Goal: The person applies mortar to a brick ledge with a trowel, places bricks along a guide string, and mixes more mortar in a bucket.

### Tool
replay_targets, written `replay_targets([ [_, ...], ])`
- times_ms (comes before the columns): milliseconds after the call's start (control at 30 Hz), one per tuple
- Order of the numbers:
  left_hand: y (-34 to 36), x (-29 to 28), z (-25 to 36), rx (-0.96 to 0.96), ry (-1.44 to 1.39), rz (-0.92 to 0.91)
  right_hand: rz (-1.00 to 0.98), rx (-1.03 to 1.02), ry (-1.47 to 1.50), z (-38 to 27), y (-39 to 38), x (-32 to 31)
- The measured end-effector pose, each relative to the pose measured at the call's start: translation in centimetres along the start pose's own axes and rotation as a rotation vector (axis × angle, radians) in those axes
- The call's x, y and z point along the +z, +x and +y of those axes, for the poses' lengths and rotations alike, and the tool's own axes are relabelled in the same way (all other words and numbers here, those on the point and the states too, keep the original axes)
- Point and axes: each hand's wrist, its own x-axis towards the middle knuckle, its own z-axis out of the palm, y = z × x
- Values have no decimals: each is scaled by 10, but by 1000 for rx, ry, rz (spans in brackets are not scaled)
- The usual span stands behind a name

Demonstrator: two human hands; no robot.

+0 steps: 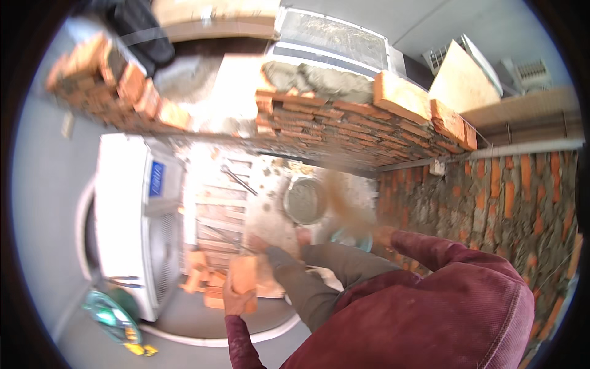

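My left hand (236,301) grips an orange brick (244,274) above a small heap of loose bricks (196,270) near the lower left. To the right, my right hand (383,237) is closed at the end of the maroon sleeve. A brown streak (344,200), smeared by motion, runs up and left from it, so I cannot make out what it holds. Just left of that hand is a teal basin (362,238), partly covered by the streak. Farther off, a round bucket of grey wet mortar (303,202) stands on the floor.
An unfinished brick wall (332,123) crosses ahead, with wet mortar (319,81) and loose bricks (402,97) on top. A mortar-smeared brick wall (491,190) stands right. On the left are a white appliance (126,215), a slatted wooden pallet (221,203) and a dark bar (239,180).
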Motion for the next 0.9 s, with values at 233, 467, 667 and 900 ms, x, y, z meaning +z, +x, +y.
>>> replay_targets([
  [233, 156, 41, 300, 947, 832, -155, 287, -169, -135, 26, -49, 38],
  [467, 266, 112, 438, 1179, 1017, -194, 381, 238, 626, 9, -103, 58],
  [667, 310, 158, 476, 1289, 1054, -303, 465, 406, 1074, -45, -166, 76],
  [900, 337, 172, 493, 1348, 1100, -446, 623, 373, 1531, -137, -212, 28],
])
